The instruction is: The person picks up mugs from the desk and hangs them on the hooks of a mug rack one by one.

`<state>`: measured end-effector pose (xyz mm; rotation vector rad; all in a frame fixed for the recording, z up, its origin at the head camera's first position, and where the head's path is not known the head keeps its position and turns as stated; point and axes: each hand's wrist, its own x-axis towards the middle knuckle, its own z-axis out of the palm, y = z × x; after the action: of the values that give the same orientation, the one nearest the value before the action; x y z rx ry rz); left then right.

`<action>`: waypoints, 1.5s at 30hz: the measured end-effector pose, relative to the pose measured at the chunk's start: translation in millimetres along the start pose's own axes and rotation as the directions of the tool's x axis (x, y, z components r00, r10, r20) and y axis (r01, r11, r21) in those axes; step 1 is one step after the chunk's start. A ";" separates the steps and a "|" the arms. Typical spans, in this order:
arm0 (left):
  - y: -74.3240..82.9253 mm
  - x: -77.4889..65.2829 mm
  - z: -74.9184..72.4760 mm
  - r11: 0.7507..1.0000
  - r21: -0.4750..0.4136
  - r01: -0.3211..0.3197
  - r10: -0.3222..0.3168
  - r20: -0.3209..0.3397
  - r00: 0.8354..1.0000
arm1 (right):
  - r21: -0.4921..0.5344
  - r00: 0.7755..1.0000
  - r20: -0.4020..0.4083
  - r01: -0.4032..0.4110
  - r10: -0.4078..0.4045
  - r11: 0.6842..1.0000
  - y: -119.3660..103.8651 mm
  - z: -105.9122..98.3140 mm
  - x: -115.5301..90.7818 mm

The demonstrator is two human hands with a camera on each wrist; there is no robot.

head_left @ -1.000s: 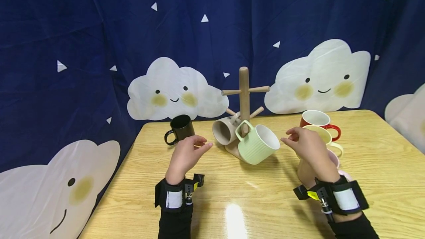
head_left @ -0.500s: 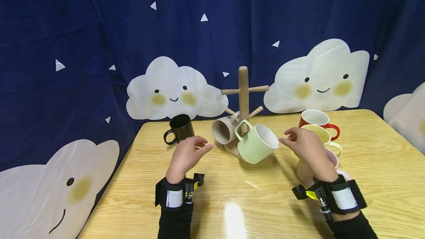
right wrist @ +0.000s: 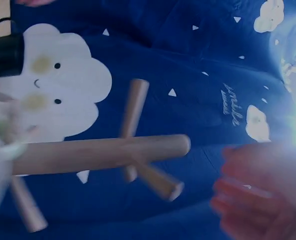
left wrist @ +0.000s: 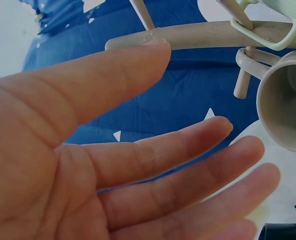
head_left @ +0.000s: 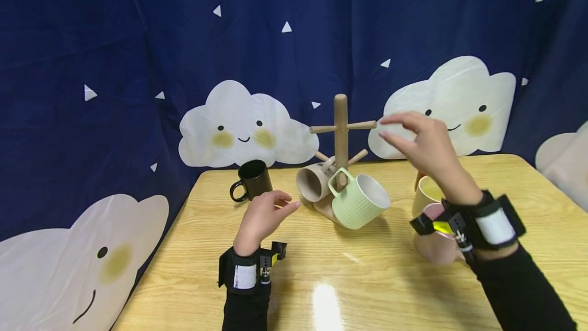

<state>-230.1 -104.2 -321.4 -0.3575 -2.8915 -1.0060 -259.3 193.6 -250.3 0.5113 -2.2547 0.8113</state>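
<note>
A wooden mug rack (head_left: 341, 116) stands mid-table, pegs sticking out from its post. From its lower pegs hang a greyish-beige mug (head_left: 310, 184) and a ribbed light green mug (head_left: 359, 202), both tilted. My right hand (head_left: 424, 149) is raised just right of an upper peg (head_left: 363, 125), thumb and fingers spread apart, holding nothing. In the right wrist view that hand is blurred. My left hand (head_left: 261, 218) hovers over the table left of the rack, its fingers extended and bare in the left wrist view. Close behind it is a black mug (head_left: 256, 180).
At the right, a pink mug (head_left: 434, 246) and a yellow mug (head_left: 424, 198) stand in a row, partly covered by my right arm. A red mug (head_left: 418, 180) behind them is almost hidden. A dark blue cloud-print curtain (head_left: 257, 40) hangs behind the wooden table (head_left: 321, 269).
My right hand has risen from beside the light green mug to the height of the upper pegs. My left hand has stayed in place, as have the hanging mugs.
</note>
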 end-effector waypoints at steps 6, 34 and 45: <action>-1.2 -2.0 -0.8 1.000 -0.003 0.000 0.000 -0.003 1.000 | 0.247 0.898 0.439 -0.101 -0.018 0.964 -2.3 7.2 86.4; 5.6 -2.3 -0.1 1.000 -0.022 -0.013 0.013 -0.017 1.000 | 0.509 0.871 0.481 -0.371 0.101 0.777 30.1 43.2 97.5; 7.7 -2.0 0.0 1.000 -0.022 -0.016 0.016 -0.017 1.000 | 0.303 0.920 0.259 -0.367 0.295 0.879 14.3 37.7 83.3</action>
<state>-226.3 -98.7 -317.1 -0.3709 -2.8599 -1.0337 -342.4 167.9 -218.7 0.3802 -2.4381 1.4088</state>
